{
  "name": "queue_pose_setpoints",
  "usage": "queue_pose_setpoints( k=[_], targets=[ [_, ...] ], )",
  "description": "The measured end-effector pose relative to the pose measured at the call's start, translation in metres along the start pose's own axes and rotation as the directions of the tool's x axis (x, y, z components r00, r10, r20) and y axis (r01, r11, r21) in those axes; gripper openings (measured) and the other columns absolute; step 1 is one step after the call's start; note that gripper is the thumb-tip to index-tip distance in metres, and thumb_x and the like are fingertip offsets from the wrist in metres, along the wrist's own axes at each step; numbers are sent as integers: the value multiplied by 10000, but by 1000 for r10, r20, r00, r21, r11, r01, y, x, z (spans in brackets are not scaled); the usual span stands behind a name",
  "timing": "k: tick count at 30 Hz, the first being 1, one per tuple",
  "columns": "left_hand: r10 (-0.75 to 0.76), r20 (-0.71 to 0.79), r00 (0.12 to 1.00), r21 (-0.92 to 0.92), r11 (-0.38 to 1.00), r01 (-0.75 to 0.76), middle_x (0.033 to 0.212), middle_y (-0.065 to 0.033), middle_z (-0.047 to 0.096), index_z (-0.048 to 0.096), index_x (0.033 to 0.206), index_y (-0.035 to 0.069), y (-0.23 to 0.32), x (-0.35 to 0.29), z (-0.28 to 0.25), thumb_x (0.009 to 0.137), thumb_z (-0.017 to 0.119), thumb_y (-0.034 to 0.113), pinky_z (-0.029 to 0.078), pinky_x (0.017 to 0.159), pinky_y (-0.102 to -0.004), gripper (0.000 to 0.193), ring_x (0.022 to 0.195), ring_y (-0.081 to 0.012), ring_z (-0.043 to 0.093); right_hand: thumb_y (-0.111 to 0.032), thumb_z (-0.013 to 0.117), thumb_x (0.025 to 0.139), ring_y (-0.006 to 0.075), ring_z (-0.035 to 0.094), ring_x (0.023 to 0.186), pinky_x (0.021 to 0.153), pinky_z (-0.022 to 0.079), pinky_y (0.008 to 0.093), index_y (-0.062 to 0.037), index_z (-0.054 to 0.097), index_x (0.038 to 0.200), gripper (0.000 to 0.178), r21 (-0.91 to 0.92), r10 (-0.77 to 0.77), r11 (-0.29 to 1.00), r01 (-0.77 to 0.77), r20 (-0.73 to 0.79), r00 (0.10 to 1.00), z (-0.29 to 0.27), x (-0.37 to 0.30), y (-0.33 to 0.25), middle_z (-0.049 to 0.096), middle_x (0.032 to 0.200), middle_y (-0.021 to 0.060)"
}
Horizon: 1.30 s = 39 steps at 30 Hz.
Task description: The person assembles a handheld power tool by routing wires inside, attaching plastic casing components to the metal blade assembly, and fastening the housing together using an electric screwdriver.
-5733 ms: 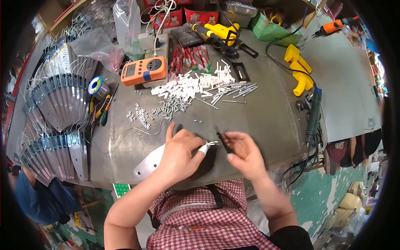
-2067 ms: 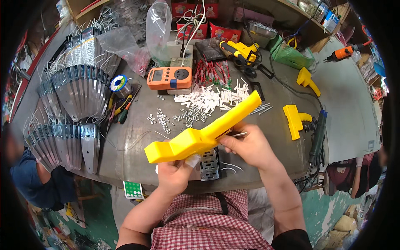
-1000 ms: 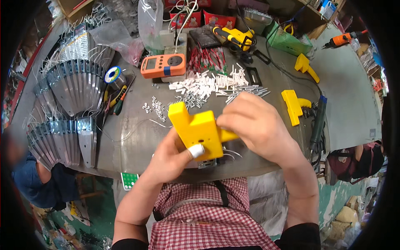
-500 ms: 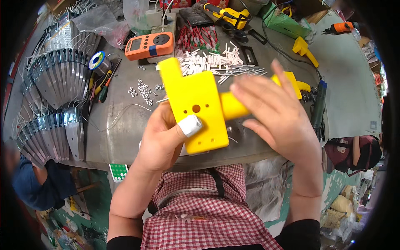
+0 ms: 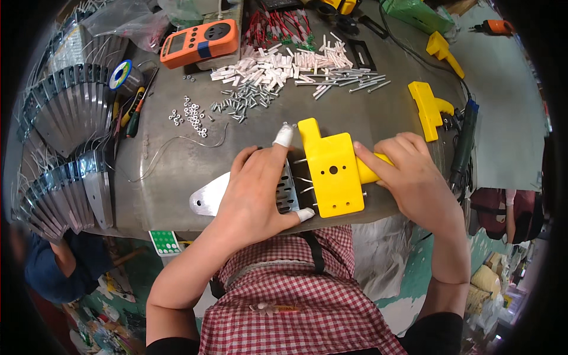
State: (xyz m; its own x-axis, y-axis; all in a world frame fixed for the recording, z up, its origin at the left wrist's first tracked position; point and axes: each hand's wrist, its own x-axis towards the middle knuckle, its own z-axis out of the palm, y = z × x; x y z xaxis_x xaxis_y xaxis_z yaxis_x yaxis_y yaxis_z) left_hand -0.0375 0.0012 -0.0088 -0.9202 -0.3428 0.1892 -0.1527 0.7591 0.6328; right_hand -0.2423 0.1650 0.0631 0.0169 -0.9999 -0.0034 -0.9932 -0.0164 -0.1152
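My right hand (image 5: 417,177) grips the handle of a yellow plastic tool housing (image 5: 340,151), its flat, holed face turned up. Thin metal pins or wires stick out of the housing's left side. Under my left hand (image 5: 251,189) lies a silver pointed metal plate (image 5: 208,195) with a slotted end, held between thumb and fingers. White wrappings cover two of the fingertips on this hand. The slotted end sits close to the pins; whether they touch is hard to make out.
Screws (image 5: 245,100), small nuts (image 5: 194,118), white tubes (image 5: 266,65) and long bolts (image 5: 355,80) lie beyond my hands. An orange meter (image 5: 201,42) stands behind. Stacked metal blades (image 5: 59,118) fill the left; another yellow housing (image 5: 424,109) and a soldering iron (image 5: 462,142) lie right.
The yellow housing has come down and right, and passed from my left hand to my right, which now grips its handle. My left hand now holds the silver plate.
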Motion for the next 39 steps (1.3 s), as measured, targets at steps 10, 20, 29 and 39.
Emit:
queue_pose_setpoints(
  k=[10,20,29,39],
  targets=[
    [11,-21,1000,10,1000,-10,1099,-180,551,246,1431,-43,-2,-3,2,539,857,223,353,1008,-505,1114,1049,-349,540,6,503,773,248,513,941,943,350,377,-34,541,1283,513,1,-24,1000,24,51,998,-4,17,2,517,941,82],
    [72,-7,997,-40,997,-72,1179,-196,497,318,1418,-12,0,0,2,497,882,277,374,970,-475,1118,1060,-391,494,-185,779,655,309,609,877,749,482,398,-7,560,971,423,286,-86,958,34,173,981,10,46,13,609,883,111],
    [-16,-42,999,185,982,23,1201,-233,452,359,1380,-11,0,-12,11,515,866,451,396,925,-497,1104,1078,-411,465,-144,780,697,282,616,961,823,501,374,0,565,1093,473,631,222,775,-36,-219,950,30,15,64,611,1053,131],
    [-84,-13,996,240,967,85,1347,-278,349,256,1438,-19,-11,-21,19,516,835,425,329,1050,-473,1176,1230,-444,394,-189,746,708,382,557,1072,884,485,458,-44,343,1386,802,287,921,200,-937,-380,80,54,-113,167,571,1104,229]
  ],
)
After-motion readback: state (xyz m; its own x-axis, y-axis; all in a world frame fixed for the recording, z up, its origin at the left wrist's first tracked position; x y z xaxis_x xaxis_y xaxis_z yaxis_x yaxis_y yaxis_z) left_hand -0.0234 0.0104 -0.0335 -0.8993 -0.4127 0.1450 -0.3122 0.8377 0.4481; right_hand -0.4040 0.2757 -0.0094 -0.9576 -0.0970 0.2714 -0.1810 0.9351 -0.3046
